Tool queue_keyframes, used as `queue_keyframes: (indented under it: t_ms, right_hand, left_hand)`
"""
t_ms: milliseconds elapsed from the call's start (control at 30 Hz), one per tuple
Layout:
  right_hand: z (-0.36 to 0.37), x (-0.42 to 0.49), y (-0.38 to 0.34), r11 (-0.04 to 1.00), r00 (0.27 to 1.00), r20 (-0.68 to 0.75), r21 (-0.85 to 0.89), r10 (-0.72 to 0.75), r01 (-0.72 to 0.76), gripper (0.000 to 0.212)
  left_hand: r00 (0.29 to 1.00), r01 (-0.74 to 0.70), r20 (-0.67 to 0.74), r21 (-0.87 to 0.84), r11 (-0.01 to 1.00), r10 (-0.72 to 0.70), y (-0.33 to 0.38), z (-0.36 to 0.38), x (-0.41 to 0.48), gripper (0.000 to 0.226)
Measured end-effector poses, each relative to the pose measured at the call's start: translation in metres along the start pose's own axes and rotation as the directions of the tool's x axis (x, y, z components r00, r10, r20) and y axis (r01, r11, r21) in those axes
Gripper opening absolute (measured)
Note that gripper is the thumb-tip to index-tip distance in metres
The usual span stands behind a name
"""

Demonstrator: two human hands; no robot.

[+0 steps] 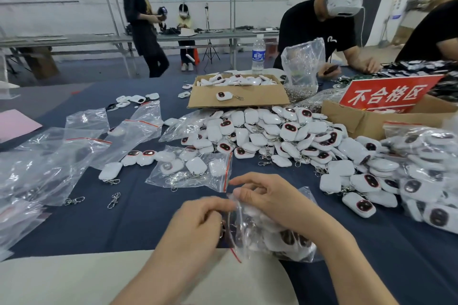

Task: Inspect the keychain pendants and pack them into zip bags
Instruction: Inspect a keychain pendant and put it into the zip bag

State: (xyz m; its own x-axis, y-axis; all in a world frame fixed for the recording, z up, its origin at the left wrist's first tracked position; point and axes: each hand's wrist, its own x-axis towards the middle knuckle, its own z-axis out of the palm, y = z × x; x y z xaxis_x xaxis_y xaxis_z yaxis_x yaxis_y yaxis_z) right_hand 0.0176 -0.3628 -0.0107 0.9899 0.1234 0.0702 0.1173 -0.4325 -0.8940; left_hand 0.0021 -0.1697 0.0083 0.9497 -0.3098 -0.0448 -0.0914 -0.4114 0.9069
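A clear zip bag [275,235] with a red seal strip lies near the table's front edge, holding several white pendants with dark oval faces. My left hand [198,220] pinches the bag's open mouth at its left side. My right hand [267,195] pinches the same mouth from above, fingers curled over the top edge. A big heap of loose white pendants [272,136] spreads across the middle and right of the dark blue cloth. A second filled zip bag [190,171] lies just beyond my hands.
Empty zip bags [49,156] lie at the left, with loose metal clasps [114,200] near them. A cardboard box [238,91] of pendants stands behind the heap. A box with a red sign [386,96] sits at the right. A person works across the table beside a water bottle [258,53].
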Motion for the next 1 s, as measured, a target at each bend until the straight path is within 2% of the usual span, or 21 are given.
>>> queue_keyframes:
  t_ms: [67,133,167,233,300,367,433,467,533,600,700,767,833,900,933,1000]
  right_hand:
    - [-0.001,0.0,0.0,0.999,1.0,-0.02,-0.036,-0.009,0.008,0.019]
    - [0.0,0.003,0.002,0.999,0.989,-0.145,-0.036,-0.015,0.01,0.026]
    - [-0.001,0.005,0.003,1.0,0.968,-0.25,0.027,-0.001,0.008,0.025]
    - [-0.006,0.01,0.007,0.955,0.901,-0.414,0.295,0.127,0.001,0.024]
    - [-0.012,0.013,0.011,0.826,0.853,-0.422,0.563,0.306,-0.017,0.021]
    - [-0.016,0.013,0.015,0.721,0.827,-0.39,0.693,0.405,-0.026,0.019]
    - [-0.017,0.013,0.02,0.671,0.818,-0.372,0.741,0.438,-0.022,0.017]
    - [-0.017,0.014,0.022,0.66,0.816,-0.371,0.751,0.443,-0.017,0.016]
    - [-0.017,0.015,0.025,0.649,0.816,-0.369,0.761,0.444,-0.01,0.016]
    - [-0.018,0.016,0.027,0.643,0.817,-0.37,0.766,0.441,-0.001,0.016]
    - [-0.018,0.015,0.026,0.656,0.825,-0.367,0.755,0.43,-0.006,0.017]
    - [-0.016,0.014,0.025,0.723,0.835,-0.39,0.691,0.389,-0.014,0.019]
    - [-0.013,0.013,0.023,0.845,0.861,-0.429,0.534,0.274,-0.003,0.021]
    - [-0.009,0.014,0.019,0.951,0.907,-0.41,0.308,0.1,0.034,0.024]
    - [-0.006,0.013,0.016,0.97,0.928,-0.371,0.236,0.034,0.059,0.024]
    - [0.0,0.013,0.012,0.972,0.949,-0.314,0.213,-0.024,0.095,0.021]
  left_hand:
    - [0.991,-0.058,-0.115,0.087,0.995,0.068,-0.006,-0.012,0.012,0.043]
    - [0.983,-0.069,-0.162,0.084,0.994,0.082,-0.007,-0.015,0.033,0.037]
    - [0.981,-0.086,-0.163,0.135,0.987,0.107,-0.005,-0.013,0.047,0.032]
    - [0.97,-0.151,-0.134,0.324,0.934,0.203,0.0,-0.003,0.078,0.022]
    - [0.948,-0.211,-0.099,0.519,0.828,0.304,0.007,0.011,0.112,0.022]
    - [0.943,-0.193,-0.05,0.724,0.662,0.33,0.013,0.025,0.142,0.032]
    - [0.971,-0.136,0.006,0.838,0.528,0.24,0.014,0.034,0.166,0.04]
    - [0.983,-0.118,0.028,0.857,0.502,0.182,0.013,0.037,0.175,0.045]
    - [0.992,-0.102,0.05,0.847,0.522,0.113,0.01,0.041,0.189,0.051]
    - [0.992,-0.104,0.049,0.831,0.546,0.115,0.009,0.042,0.192,0.053]
    - [0.968,-0.197,0.058,0.774,0.602,0.244,0.01,0.035,0.18,0.043]
    - [0.931,-0.334,0.086,0.599,0.728,0.355,0.008,0.026,0.164,0.037]
    - [0.905,-0.417,0.103,0.41,0.811,0.413,0.006,0.017,0.141,0.045]
    - [0.906,-0.424,0.144,0.291,0.858,0.398,0.0,0.011,0.118,0.054]
    - [0.914,-0.402,0.16,0.228,0.887,0.373,-0.004,0.01,0.108,0.057]
    - [0.941,-0.328,0.111,0.071,0.942,0.32,-0.013,0.012,0.093,0.057]
